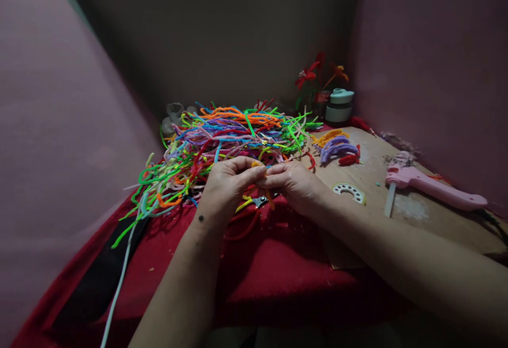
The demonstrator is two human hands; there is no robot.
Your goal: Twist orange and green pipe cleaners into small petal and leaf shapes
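Note:
My left hand [234,178] and my right hand [291,181] meet over the front of the table, fingertips pinched together. Between them is an orange pipe cleaner [271,199]; its lower end hangs below the fingers and a bit shows above the left thumb. Both hands are closed on it, though the fingers hide most of its shape. Just behind lies a big tangled heap of multicoloured pipe cleaners [238,125]. Under the hands, a cutting tool with a metal head [260,201] and yellow handle rests on the red cloth [278,263].
To the right, a brown board [369,178] carries bundles of purple pipe cleaners [335,148], a white curved piece with holes [349,192] and a pink glue gun [436,184]. A mint-lidded jar [339,105] and red flowers [307,75] stand behind. A white cable [121,279] crosses the left side.

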